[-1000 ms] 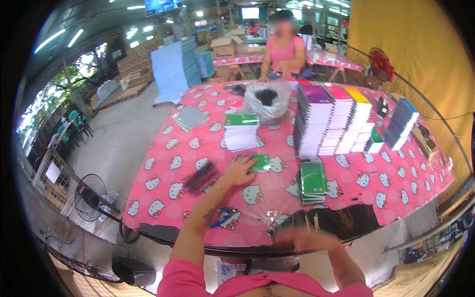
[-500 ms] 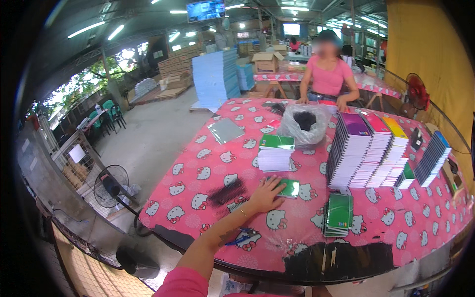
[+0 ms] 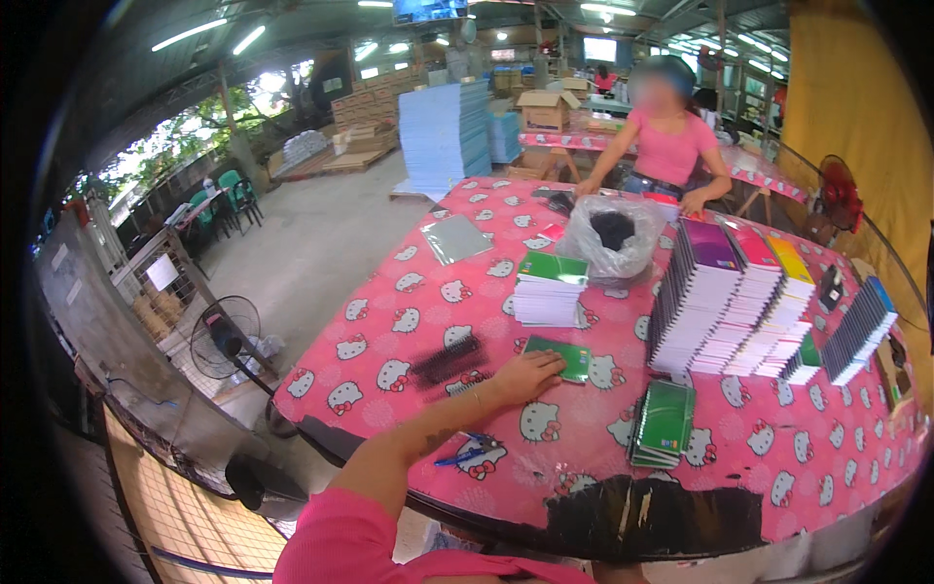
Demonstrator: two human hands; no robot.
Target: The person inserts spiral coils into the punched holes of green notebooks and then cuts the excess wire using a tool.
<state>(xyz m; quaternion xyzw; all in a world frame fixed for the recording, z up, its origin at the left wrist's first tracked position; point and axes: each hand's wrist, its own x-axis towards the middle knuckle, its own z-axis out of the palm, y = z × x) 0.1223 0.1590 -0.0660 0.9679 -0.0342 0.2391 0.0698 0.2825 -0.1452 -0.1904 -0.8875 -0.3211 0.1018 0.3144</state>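
My left hand (image 3: 530,377) lies palm down, fingers loosely stretched, over the left near part of a thin green notebook (image 3: 572,359) on the table. It presses on the cover rather than gripping it. Just beyond stands a stack of green-covered notebooks (image 3: 552,292) with white page edges. Left of my wrist lie several black spiral binding coils (image 3: 448,362). Blue-handled pliers (image 3: 471,452) rest below my forearm. Further right is a small pile of spiral-bound green notebooks (image 3: 663,423). My right hand is out of view.
Tall stacks of purple, pink and yellow spiral notebooks (image 3: 708,302) stand at right, near a leaning blue stack (image 3: 861,331). A clear plastic bag (image 3: 613,238) holds something black. Across the pink table (image 3: 389,321), a co-worker (image 3: 671,146) stands. A fan (image 3: 226,336) stands left.
My left hand has shifted on the green notebook, uncovering more of its cover's far left part. The co-worker's hand on the left has moved outward. The whole view has shifted slightly.
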